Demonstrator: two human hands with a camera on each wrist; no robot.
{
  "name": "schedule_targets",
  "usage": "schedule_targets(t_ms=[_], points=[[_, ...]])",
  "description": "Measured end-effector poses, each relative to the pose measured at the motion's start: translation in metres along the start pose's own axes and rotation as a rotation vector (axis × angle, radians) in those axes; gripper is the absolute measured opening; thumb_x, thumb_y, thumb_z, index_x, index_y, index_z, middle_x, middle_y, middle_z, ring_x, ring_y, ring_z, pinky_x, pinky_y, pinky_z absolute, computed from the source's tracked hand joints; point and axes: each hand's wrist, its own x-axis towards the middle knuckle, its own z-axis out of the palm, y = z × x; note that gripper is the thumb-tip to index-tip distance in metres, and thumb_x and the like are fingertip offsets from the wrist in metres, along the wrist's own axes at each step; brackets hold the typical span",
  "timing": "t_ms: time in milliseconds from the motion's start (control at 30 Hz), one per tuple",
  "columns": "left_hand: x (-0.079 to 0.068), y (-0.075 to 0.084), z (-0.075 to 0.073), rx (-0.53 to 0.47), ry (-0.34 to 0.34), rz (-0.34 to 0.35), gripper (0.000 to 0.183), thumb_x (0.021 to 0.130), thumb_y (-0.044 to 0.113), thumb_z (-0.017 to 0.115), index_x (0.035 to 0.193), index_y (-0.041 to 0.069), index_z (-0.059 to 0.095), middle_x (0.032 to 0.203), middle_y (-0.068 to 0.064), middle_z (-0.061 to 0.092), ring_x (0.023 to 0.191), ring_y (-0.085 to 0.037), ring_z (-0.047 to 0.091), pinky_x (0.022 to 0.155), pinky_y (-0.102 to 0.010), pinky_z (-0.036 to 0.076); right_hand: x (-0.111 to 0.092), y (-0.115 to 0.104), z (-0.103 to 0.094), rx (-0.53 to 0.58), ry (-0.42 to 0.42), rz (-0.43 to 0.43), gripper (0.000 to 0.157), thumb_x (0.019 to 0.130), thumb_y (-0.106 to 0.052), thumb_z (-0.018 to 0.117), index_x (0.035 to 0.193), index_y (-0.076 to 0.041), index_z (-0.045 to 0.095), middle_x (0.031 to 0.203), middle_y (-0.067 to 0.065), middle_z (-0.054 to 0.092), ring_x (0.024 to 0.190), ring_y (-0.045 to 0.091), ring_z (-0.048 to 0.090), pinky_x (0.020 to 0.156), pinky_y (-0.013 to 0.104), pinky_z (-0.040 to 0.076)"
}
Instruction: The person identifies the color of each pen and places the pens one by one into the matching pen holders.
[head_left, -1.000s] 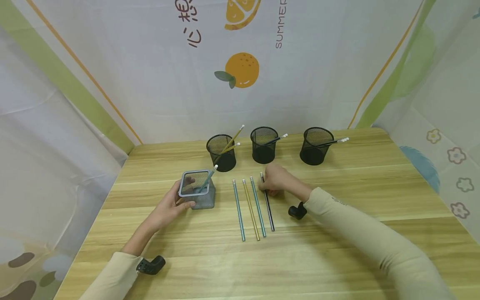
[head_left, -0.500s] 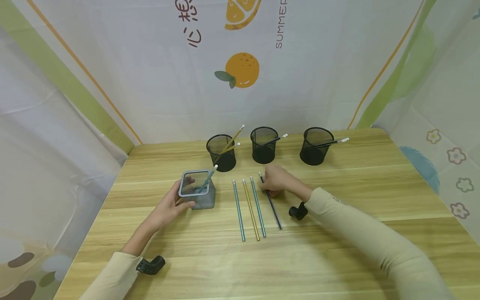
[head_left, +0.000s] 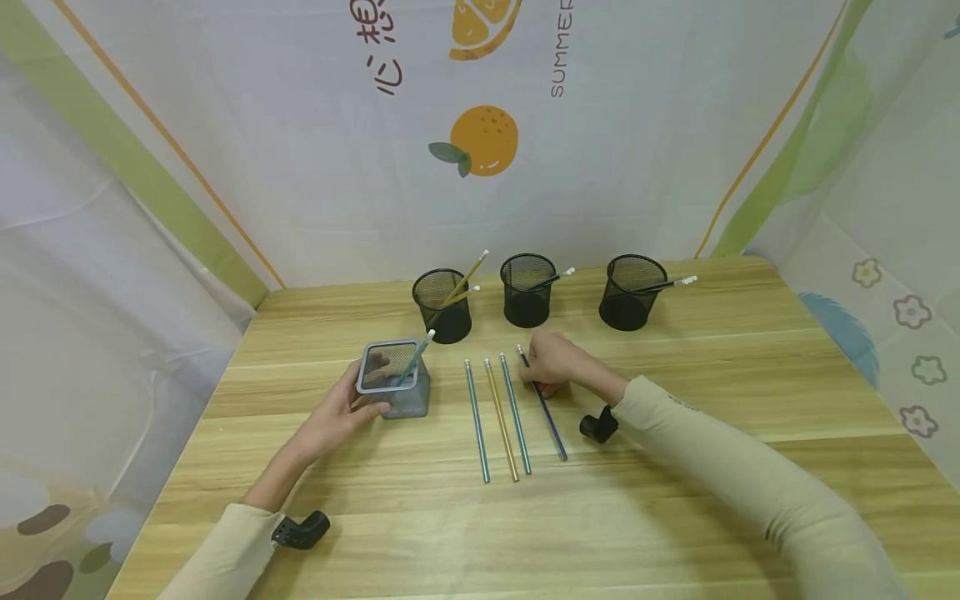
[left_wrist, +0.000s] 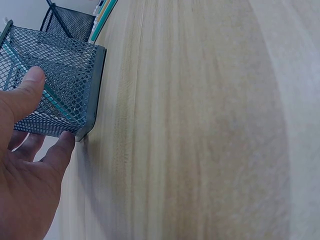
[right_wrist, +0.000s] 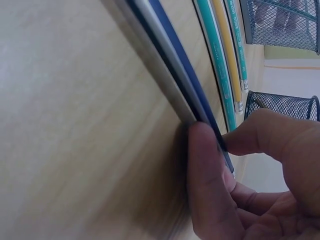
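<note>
My left hand [head_left: 335,422] holds a grey square mesh pencil holder [head_left: 408,403] at the left, thumb on its near side and fingers around the far side. A teal pencil [head_left: 417,356] leans inside it, white eraser up past the rim. With thumb and index finger, my right hand [head_left: 556,361] pinches a dark blue pencil [head_left: 551,423] near its eraser end; the right wrist view shows the dark blue pencil [right_wrist: 182,52] close over the table. Left of it lie a teal pencil [head_left: 516,418], a yellow pencil [head_left: 501,421] and another teal pencil [head_left: 477,425], side by side.
Three round black mesh cups stand along the back: the left cup [head_left: 452,323] with yellow pencils, the middle cup [head_left: 527,310] and right cup [head_left: 624,311] with dark ones. Behind the wooden table [head_left: 420,533] hangs a printed white curtain [head_left: 337,167].
The dark blue pencil has swung slightly, its near end moving right, away from the row, in my right hand's pinch. My left hand and the pencil holder have stayed put.
</note>
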Motion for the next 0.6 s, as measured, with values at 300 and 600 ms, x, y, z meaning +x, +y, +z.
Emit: schedule_targets(t_ms=[300, 600], points=[[0.0007, 0.0005, -0.0004, 0.0, 0.0, 0.004, 0.073, 0.095, -0.008, 0.065, 0.156, -0.004, 0.024, 0.155, -0.027, 0.034, 0.141, -0.046, 0.035, 0.114, -0.056, 0.031, -0.0038, 0.002, -0.0011, 0.018, -0.001, -0.015, 0.047, 0.09, -0.006, 0.067, 0.048, -0.012, 0.047, 0.043, 0.002, 0.053, 0.044, 0.02, 0.065, 0.045, 0.024, 0.055], [0.0, 0.0015, -0.0003, -0.003, -0.006, 0.004, 0.073, 0.096, -0.008, 0.065, 0.156, -0.004, 0.023, 0.155, -0.027, 0.033, 0.141, -0.047, 0.034, 0.113, -0.057, 0.032, -0.0062, 0.0071, -0.0007, 0.052, 0.021, 0.015, 0.029, 0.091, -0.008, 0.068, 0.064, -0.007, 0.056, 0.052, 0.005, 0.057, 0.046, 0.017, 0.064, 0.047, 0.025, 0.056]])
